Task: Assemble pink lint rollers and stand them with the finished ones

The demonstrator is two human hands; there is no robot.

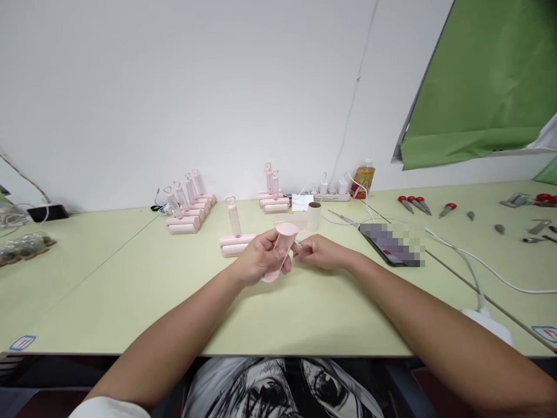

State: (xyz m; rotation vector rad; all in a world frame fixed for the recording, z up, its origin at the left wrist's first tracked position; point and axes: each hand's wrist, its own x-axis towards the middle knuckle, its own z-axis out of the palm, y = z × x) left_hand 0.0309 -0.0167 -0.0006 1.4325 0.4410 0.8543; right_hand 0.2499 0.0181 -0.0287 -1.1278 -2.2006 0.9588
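My left hand point(262, 255) grips a pink lint roller cover point(285, 235), a half-round plastic shell tilted with its wide end up. Close to its right side, my right hand point(319, 252) has its fingers curled together; whatever they pinch is too small or hidden to make out. Just behind my left hand stands a pink lint roller point(234, 219), its handle upright with a heart-shaped loop on top. A white paper roll with a brown core point(313, 216) stands upright behind my right hand. Beside that roll lies a pale pink flat piece point(290, 219), partly hidden.
Several pink lint rollers point(185, 225) line the back left, and more pink lint rollers point(275, 204) stand near the wall. A power strip point(333, 197), a drink bottle point(364, 179), scissors point(342, 216) and a phone point(387, 247) with white cables point(456, 251) are right. Red-handled tools point(420, 203) lie farther right.
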